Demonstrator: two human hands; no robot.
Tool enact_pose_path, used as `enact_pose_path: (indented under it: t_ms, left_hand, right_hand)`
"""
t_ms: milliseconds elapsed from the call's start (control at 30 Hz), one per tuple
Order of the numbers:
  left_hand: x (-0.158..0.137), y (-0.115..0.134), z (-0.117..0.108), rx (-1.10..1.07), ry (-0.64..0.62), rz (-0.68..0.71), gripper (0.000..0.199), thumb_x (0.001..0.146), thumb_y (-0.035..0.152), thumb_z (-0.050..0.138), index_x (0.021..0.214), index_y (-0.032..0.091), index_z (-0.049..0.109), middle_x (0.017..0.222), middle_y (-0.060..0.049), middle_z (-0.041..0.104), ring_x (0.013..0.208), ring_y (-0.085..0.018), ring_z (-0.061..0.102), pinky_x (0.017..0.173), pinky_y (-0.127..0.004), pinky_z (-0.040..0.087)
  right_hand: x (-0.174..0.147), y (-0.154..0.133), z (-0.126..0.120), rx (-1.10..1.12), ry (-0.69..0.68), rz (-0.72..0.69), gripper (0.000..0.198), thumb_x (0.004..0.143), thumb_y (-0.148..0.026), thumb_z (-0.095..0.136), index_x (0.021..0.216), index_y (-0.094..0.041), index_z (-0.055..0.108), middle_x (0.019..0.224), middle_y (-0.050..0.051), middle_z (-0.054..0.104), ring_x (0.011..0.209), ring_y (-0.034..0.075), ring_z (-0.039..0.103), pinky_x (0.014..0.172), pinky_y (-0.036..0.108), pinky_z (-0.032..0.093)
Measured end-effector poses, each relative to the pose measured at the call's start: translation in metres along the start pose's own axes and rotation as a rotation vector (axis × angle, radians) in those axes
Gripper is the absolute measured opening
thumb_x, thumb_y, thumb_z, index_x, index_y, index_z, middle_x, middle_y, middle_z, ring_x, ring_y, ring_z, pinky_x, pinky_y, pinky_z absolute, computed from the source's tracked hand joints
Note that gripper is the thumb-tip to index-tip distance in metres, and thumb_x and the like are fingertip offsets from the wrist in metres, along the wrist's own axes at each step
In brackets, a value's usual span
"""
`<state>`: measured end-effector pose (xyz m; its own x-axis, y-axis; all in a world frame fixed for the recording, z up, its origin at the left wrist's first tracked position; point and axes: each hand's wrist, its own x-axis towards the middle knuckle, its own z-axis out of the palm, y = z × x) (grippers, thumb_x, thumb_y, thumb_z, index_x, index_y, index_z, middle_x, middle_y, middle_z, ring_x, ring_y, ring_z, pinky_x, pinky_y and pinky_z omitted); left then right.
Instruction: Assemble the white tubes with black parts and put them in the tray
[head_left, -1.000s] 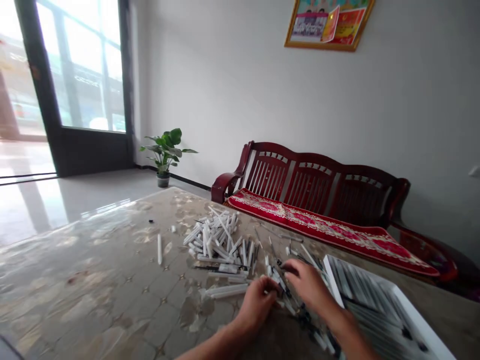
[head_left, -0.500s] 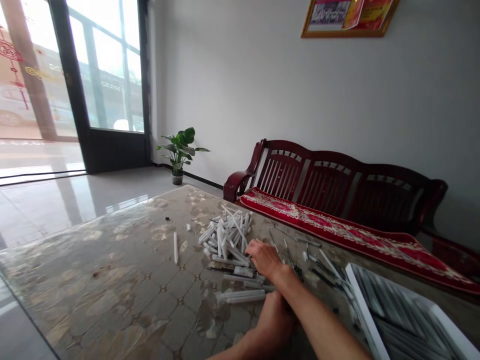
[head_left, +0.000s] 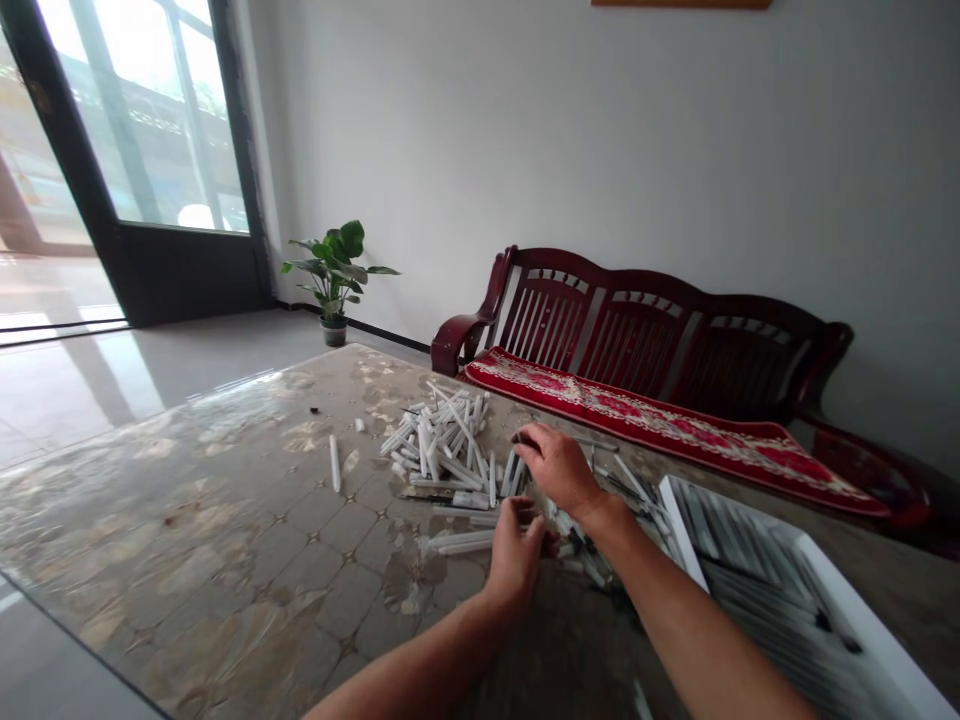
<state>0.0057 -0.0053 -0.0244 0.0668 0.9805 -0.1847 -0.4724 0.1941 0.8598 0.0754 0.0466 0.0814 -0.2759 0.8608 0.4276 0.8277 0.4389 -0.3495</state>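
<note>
My left hand (head_left: 516,555) is over the table with its fingers curled together. Slim grey-white tubes (head_left: 511,473) show just beyond its fingertips; I cannot tell whether it holds them. My right hand (head_left: 559,468) hovers a little farther out, thumb and fingers pinched, and whatever is between them is too small to make out. Left of both hands lies a heap of white pen barrels (head_left: 431,440). Several more white barrels (head_left: 461,543) lie side by side by my left hand. Thin dark rods and pale pieces (head_left: 589,565) are scattered under my right forearm.
A white box (head_left: 679,530) full of slender dark and grey sticks stands on the right. One white barrel (head_left: 334,463) lies apart on the patterned tabletop (head_left: 247,560). Beyond the table are a dark red wooden bench (head_left: 555,300) and a potted plant (head_left: 334,280).
My left hand has moved forward and its fingers show now. My right hand has lifted away from the heap, slightly right and up. The view has tilted down and turned right.
</note>
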Motion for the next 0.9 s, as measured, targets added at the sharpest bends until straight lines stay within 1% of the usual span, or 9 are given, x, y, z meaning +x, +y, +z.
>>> enact_pose_path:
  t_ms: [133,233,333,400,500,600,733,833,900]
  left_hand:
    - [-0.002,0.003,0.0,-0.037,0.035,0.003,0.023,0.078,0.024,0.063,0.097,0.02,0.051,0.078,0.001,0.06,0.057,-0.011,0.062,0.052,-0.023,0.048]
    - [-0.003,0.001,0.002,0.022,-0.014,-0.034,0.014,0.076,0.022,0.063,0.086,0.019,0.054,0.073,0.002,0.061,0.054,-0.011,0.06,0.049,-0.021,0.046]
    - [-0.004,-0.002,0.002,0.102,-0.094,-0.011,0.014,0.071,0.02,0.066,0.081,0.019,0.056,0.07,0.001,0.063,0.053,-0.012,0.059,0.049,-0.023,0.047]
    - [-0.004,-0.002,0.0,0.144,-0.122,0.036,0.015,0.069,0.018,0.066,0.084,0.017,0.06,0.076,-0.003,0.069,0.063,-0.017,0.064,0.057,-0.026,0.051]
    - [-0.002,-0.001,-0.003,0.191,-0.089,0.103,0.023,0.068,0.012,0.064,0.091,0.015,0.067,0.094,-0.01,0.075,0.092,-0.027,0.068,0.077,-0.033,0.054]
    - [-0.002,0.0,-0.004,0.209,-0.057,0.097,0.023,0.068,0.011,0.063,0.09,0.016,0.069,0.099,-0.011,0.076,0.101,-0.03,0.066,0.084,-0.035,0.053]
    - [-0.005,0.002,-0.002,0.188,-0.091,0.04,0.015,0.069,0.012,0.063,0.083,0.015,0.067,0.086,-0.009,0.075,0.086,-0.026,0.068,0.075,-0.033,0.054]
    - [-0.005,0.003,0.001,0.069,-0.08,-0.034,0.009,0.072,0.014,0.062,0.08,0.016,0.061,0.074,-0.003,0.069,0.066,-0.018,0.065,0.062,-0.029,0.053]
    - [-0.005,0.003,0.001,0.009,-0.056,-0.068,0.009,0.073,0.014,0.06,0.082,0.017,0.059,0.073,-0.001,0.065,0.06,-0.014,0.062,0.057,-0.027,0.052]
  right_hand:
    - [-0.005,0.007,0.001,-0.062,-0.095,0.209,0.018,0.09,-0.026,0.053,0.097,-0.021,0.068,0.091,0.003,0.072,0.084,0.017,0.063,0.073,0.025,0.041]
    - [-0.004,0.01,0.012,-0.148,-0.232,0.346,0.028,0.092,-0.022,0.043,0.1,-0.021,0.069,0.086,0.003,0.074,0.081,0.016,0.065,0.071,0.023,0.041]
    - [0.003,0.005,0.029,-0.157,-0.35,0.393,0.028,0.088,-0.021,0.046,0.094,-0.019,0.073,0.086,0.006,0.076,0.082,0.018,0.067,0.07,0.023,0.043]
    - [0.008,-0.001,0.041,-0.174,-0.42,0.417,0.027,0.086,-0.028,0.052,0.092,-0.016,0.075,0.093,0.012,0.076,0.09,0.022,0.069,0.074,0.026,0.045]
    - [0.012,-0.011,0.056,-0.202,-0.483,0.45,0.032,0.081,-0.038,0.06,0.096,-0.014,0.077,0.101,0.018,0.075,0.1,0.029,0.068,0.082,0.031,0.047]
    - [0.011,-0.015,0.062,-0.22,-0.513,0.475,0.033,0.073,-0.034,0.068,0.1,-0.016,0.077,0.103,0.019,0.074,0.103,0.031,0.067,0.088,0.035,0.046]
    - [0.007,-0.012,0.051,-0.23,-0.486,0.498,0.03,0.071,-0.029,0.067,0.097,-0.018,0.077,0.1,0.017,0.075,0.101,0.03,0.068,0.083,0.033,0.046]
    - [-0.002,-0.004,0.029,-0.218,-0.418,0.5,0.025,0.076,-0.029,0.059,0.09,-0.018,0.076,0.094,0.015,0.076,0.092,0.027,0.068,0.073,0.03,0.044]
    - [-0.012,0.004,0.012,-0.198,-0.365,0.499,0.026,0.081,-0.03,0.052,0.086,-0.018,0.074,0.09,0.012,0.075,0.085,0.024,0.067,0.068,0.028,0.041]
